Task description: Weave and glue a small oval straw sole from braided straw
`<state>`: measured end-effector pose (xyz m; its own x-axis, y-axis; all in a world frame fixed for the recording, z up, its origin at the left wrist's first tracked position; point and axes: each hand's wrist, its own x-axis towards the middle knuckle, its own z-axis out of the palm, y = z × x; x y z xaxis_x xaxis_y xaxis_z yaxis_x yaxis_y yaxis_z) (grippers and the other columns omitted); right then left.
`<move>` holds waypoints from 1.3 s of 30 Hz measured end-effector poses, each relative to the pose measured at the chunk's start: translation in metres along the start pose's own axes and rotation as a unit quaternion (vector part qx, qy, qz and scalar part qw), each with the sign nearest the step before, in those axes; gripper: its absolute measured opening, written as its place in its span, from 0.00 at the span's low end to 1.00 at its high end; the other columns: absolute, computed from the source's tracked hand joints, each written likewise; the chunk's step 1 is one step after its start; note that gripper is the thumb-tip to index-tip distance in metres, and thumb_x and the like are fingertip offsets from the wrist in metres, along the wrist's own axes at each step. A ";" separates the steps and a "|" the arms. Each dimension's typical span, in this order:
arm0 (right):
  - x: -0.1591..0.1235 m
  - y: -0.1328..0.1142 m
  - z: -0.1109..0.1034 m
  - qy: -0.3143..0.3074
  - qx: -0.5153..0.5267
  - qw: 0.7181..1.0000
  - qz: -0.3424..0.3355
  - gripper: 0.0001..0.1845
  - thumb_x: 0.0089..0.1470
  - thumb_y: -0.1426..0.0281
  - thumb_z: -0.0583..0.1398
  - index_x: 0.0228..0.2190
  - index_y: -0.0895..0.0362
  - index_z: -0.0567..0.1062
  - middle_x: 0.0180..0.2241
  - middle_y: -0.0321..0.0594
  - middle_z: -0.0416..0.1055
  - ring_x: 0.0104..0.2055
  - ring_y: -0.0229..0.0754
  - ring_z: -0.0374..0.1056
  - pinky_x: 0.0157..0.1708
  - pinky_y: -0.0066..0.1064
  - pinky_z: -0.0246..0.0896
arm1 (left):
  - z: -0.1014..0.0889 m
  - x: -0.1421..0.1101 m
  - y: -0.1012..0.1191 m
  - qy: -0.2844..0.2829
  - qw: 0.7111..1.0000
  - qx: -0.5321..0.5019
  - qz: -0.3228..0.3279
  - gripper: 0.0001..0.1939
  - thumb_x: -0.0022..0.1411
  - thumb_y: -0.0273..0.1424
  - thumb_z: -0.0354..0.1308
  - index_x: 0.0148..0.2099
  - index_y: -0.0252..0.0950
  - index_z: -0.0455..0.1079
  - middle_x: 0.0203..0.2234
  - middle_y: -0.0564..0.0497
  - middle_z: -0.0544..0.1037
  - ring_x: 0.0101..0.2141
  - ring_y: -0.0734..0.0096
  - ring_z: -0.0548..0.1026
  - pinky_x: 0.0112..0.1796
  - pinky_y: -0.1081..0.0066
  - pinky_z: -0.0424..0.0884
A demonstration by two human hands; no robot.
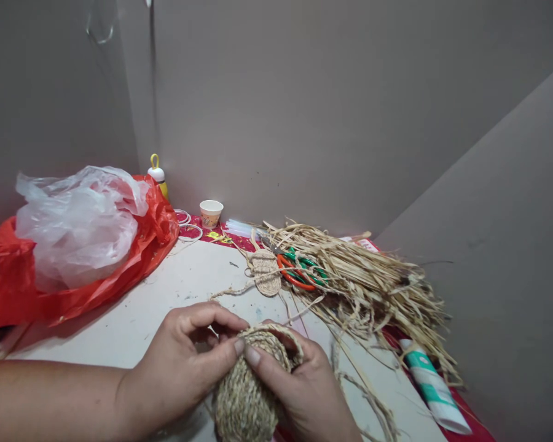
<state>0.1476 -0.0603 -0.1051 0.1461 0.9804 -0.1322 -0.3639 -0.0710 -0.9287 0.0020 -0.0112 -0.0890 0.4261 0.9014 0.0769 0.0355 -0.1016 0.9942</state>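
Note:
Between my hands is a small woven straw slipper, made of coiled, braided straw with a raised rim at its far end. My left hand pinches the rim with thumb and forefinger at the upper left. My right hand wraps round the right side, its thumb pressed on the top close to the left thumb. The near end of the piece runs out of the bottom of the view. A loose braided straw cord trails on the board to the right of my right hand.
A bundle of dry straw lies at the right, with orange- and green-handled scissors and a flat woven sole beside it. A paper cup, a red bag, clear plastic and a green-white roll surround the white board.

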 end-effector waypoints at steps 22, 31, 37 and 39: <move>0.000 -0.005 -0.009 -0.020 -0.015 1.000 0.014 0.14 0.38 0.62 0.73 0.23 0.58 0.79 0.21 0.36 0.73 0.24 0.39 0.65 0.27 0.29 0.61 | -0.007 0.005 0.012 -0.006 0.999 -0.011 0.048 0.06 0.55 0.27 0.61 0.34 0.38 0.80 0.27 0.52 0.80 0.29 0.72 0.74 0.31 0.76 0.70; -0.002 -0.012 -0.007 -0.016 -0.063 0.997 0.031 0.13 0.37 0.65 0.73 0.21 0.61 0.79 0.19 0.33 0.69 0.23 0.34 0.60 0.25 0.25 0.57 | -0.008 0.006 0.013 -0.036 0.999 -0.005 0.018 0.06 0.55 0.27 0.60 0.32 0.34 0.79 0.26 0.50 0.80 0.28 0.71 0.74 0.31 0.74 0.69; -0.003 -0.012 -0.004 -0.030 -0.063 0.997 0.035 0.10 0.36 0.72 0.72 0.19 0.62 0.77 0.17 0.31 0.66 0.22 0.32 0.56 0.23 0.24 0.53 | -0.008 0.008 0.019 -0.044 0.998 0.022 0.034 0.06 0.53 0.25 0.59 0.28 0.33 0.78 0.24 0.50 0.77 0.28 0.71 0.73 0.31 0.74 0.68; -0.003 -0.012 -0.005 -0.038 -0.065 0.996 0.041 0.10 0.36 0.72 0.71 0.18 0.62 0.75 0.17 0.30 0.64 0.21 0.32 0.55 0.23 0.24 0.53 | -0.009 0.009 0.021 -0.054 0.998 0.028 0.029 0.07 0.53 0.25 0.58 0.27 0.32 0.77 0.23 0.51 0.76 0.28 0.72 0.72 0.31 0.74 0.67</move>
<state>0.1556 -0.0630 -0.0956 0.0492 0.9809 -0.1883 -0.2493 -0.1705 -0.9533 -0.0013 -0.0011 -0.0665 0.5237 0.8429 0.1233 0.0574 -0.1793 0.9821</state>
